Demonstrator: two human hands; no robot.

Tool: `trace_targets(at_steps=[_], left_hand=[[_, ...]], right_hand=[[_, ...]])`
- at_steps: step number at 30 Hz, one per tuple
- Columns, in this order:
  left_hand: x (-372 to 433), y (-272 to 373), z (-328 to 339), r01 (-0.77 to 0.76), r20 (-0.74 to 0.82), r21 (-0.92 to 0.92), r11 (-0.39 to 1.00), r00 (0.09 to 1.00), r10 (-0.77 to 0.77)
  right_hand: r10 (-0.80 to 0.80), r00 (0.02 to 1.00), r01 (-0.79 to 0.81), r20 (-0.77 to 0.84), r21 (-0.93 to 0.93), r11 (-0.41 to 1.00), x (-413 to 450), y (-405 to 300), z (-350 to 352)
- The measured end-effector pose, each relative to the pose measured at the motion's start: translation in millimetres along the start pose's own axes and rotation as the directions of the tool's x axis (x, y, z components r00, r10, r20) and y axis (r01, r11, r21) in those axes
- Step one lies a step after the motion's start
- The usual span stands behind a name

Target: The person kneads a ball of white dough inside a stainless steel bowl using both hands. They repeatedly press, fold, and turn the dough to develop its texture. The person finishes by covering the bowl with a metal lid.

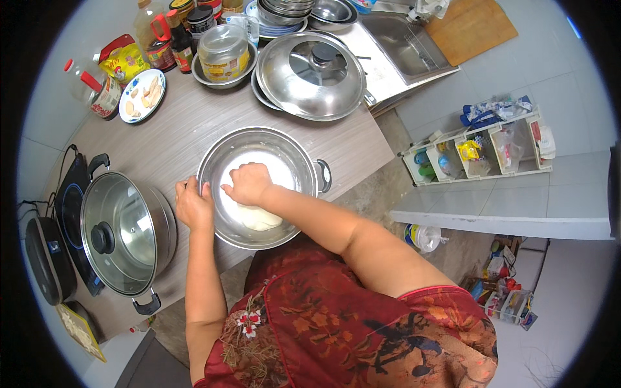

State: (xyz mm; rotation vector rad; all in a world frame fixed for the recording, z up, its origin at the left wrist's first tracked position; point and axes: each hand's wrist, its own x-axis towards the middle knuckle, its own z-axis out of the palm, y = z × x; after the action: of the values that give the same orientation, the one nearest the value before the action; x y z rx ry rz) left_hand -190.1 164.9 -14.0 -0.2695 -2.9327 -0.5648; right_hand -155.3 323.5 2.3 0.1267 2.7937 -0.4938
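A round stainless steel pot [301, 145] with a black side handle stands near the table's front edge. In it lies a pale lump of dough [260, 219], partly hidden by my right forearm. Gripping the pot's left rim and handle area is my left hand [194, 201]; the left handle itself is hidden. My right hand [249, 184] is inside the pot with its fingers curled, just above or at the far side of the dough. Whether it touches the dough cannot be told, and no object shows in its grasp.
A glass-lidded pot [119, 233] stands at left, beside an induction cooker [73, 208]. Behind are a plate with ginger pieces [142, 96], sauce bottles [180, 43], a plastic tub in a bowl [223, 53] and a lidded wok [310, 75]. A sink [407, 46] lies at back right.
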Motion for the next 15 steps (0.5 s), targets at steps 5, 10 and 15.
trace_targets(at_steps=[5,10,15], left_hand=[[-1,-3,2,0.039,0.006,-0.004,0.999,0.999,-0.039],[0,-1,2,0.046,0.003,-0.018,0.999,0.999,-0.046],[0,7,-4,0.052,0.018,-0.029,0.998,0.999,-0.052]], right_hand=[[-0.296,0.954,0.294,-0.049,-0.042,0.955,-37,0,4],[-0.325,0.906,0.347,-0.27,0.036,0.937,-71,-8,24],[-0.33,0.886,0.348,-0.325,-0.001,0.937,-45,-3,32]])
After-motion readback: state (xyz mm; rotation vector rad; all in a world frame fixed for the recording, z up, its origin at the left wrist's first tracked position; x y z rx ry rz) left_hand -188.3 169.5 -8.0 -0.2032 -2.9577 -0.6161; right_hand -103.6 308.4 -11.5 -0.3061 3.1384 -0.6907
